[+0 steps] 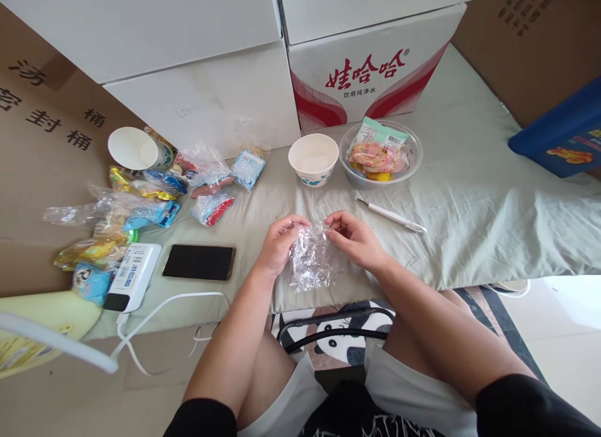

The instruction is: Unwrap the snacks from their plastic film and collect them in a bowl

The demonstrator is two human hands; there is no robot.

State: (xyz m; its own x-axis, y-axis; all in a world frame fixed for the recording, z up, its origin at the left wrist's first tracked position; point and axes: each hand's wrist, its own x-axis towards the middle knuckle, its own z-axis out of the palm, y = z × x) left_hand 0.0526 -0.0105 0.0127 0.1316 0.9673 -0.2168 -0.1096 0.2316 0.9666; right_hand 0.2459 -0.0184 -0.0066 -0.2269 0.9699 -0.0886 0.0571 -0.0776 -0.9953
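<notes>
Straightening, seemingly: left hand [278, 243] and right hand [357, 240] pinch crumpled clear plastic film [313, 265]; next probably calls for spreading.

I pinch a crumpled clear wrapper [313, 262] with my left hand [280, 240] and right hand [357, 238] above the pale cloth [474, 224], a paper cup [313, 178] beyond and a dark phone [198, 262] to my left.
</notes>
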